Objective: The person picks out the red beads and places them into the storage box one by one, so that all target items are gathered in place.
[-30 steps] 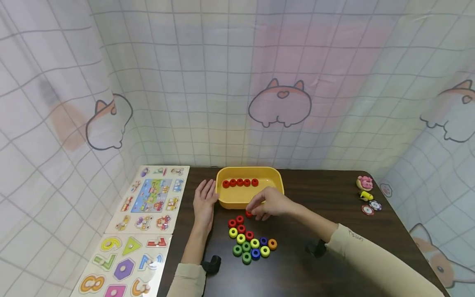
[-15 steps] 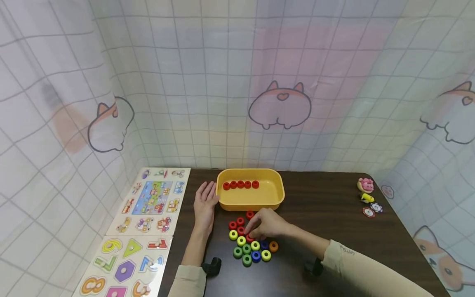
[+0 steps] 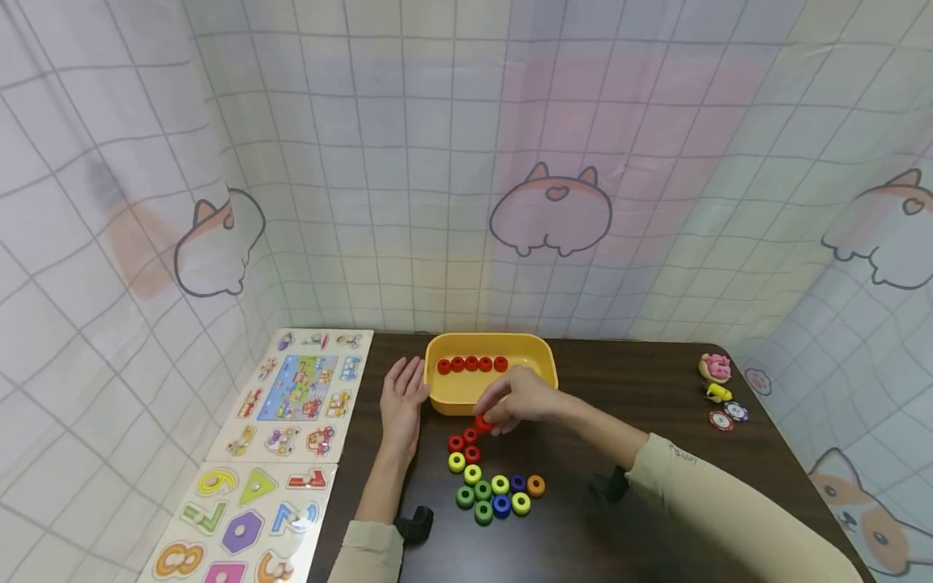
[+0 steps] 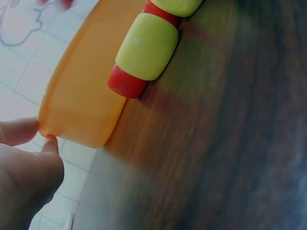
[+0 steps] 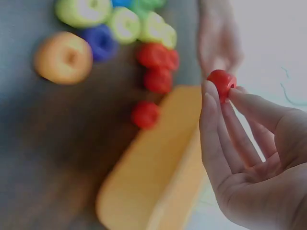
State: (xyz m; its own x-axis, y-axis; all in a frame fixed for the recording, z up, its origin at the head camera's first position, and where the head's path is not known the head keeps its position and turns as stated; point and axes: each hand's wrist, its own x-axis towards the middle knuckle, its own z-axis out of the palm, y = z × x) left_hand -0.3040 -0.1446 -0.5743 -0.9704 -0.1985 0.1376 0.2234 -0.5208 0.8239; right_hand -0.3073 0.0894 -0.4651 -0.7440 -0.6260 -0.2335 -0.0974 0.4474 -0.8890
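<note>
My right hand (image 3: 525,397) pinches a red ring-shaped bead (image 5: 221,85) between thumb and fingertips, just off the front edge of a yellow tray (image 3: 453,397). Inside the tray, several red beads (image 3: 471,363) line up in a row towards the back. My left hand (image 3: 401,405) lies at the tray's left side with its fingers extended; in the left wrist view its fingertips touch the tray's rim at one corner. In front of the tray lie loose beads: red (image 3: 472,454), yellow (image 3: 473,474), green (image 3: 465,497), blue (image 3: 501,506) and orange (image 3: 535,485).
Two puzzle boards stand along the table's left side, a picture board (image 3: 299,389) behind a shape-and-number board (image 3: 243,530). At the far right are a pink toy (image 3: 715,368), a small yellow toy (image 3: 717,393) and two poker chips (image 3: 721,420). Curtains close off the back and sides.
My right hand has gone down to the loose beads, picked up a red one and come back up towards the tray. My left hand has stayed at the tray's side.
</note>
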